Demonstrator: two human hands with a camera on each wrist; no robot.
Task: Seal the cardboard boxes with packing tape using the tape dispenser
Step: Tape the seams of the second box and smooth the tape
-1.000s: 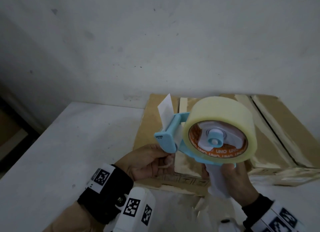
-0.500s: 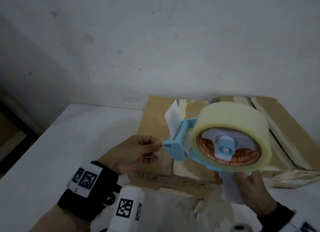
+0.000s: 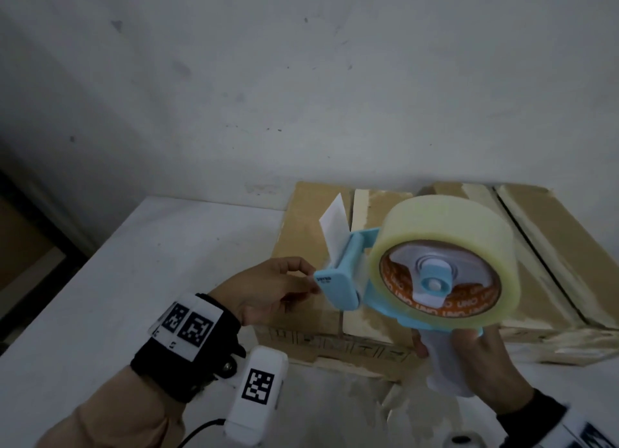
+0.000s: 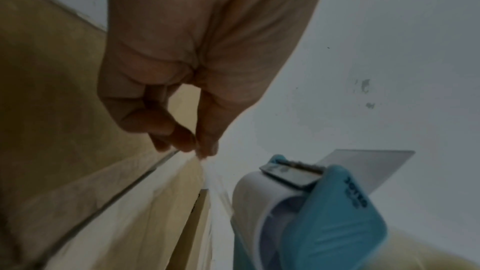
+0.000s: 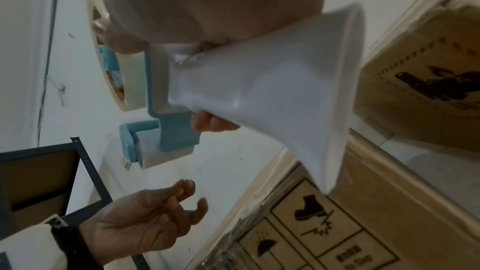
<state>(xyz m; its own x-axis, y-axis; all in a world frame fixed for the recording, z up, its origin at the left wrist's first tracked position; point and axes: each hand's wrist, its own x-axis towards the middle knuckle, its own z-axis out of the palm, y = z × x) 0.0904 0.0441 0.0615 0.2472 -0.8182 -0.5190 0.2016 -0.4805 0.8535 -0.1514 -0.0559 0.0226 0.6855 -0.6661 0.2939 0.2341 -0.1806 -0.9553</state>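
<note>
A blue tape dispenser (image 3: pixel 345 280) carrying a thick clear tape roll (image 3: pixel 445 243) hangs in the air over the front edge of the left cardboard box (image 3: pixel 308 233). My right hand (image 3: pixel 469 347) grips its white handle (image 5: pixel 272 89) from below. Just left of the dispenser's front, my left hand (image 3: pixel 311 280) pinches the loose end of the clear tape (image 4: pixel 218 188) between thumb and fingertips (image 4: pixel 205 147). The cutter blade (image 4: pixel 293 174) sits beside the pinch. A second, longer box (image 3: pixel 549 246) lies to the right. Both boxes carry old tape strips along their seams.
The boxes stand on a white table (image 3: pixel 134 297) pushed against a white wall (image 3: pixel 301 96). A dark metal shelf frame (image 5: pixel 83 171) stands off the table's left side. Bare tabletop stretches left of the boxes and in front of them.
Since a second ago the dispenser has shifted right and closer to me. My left hand came out from under its front to its left side, still pinching the tape end.
</note>
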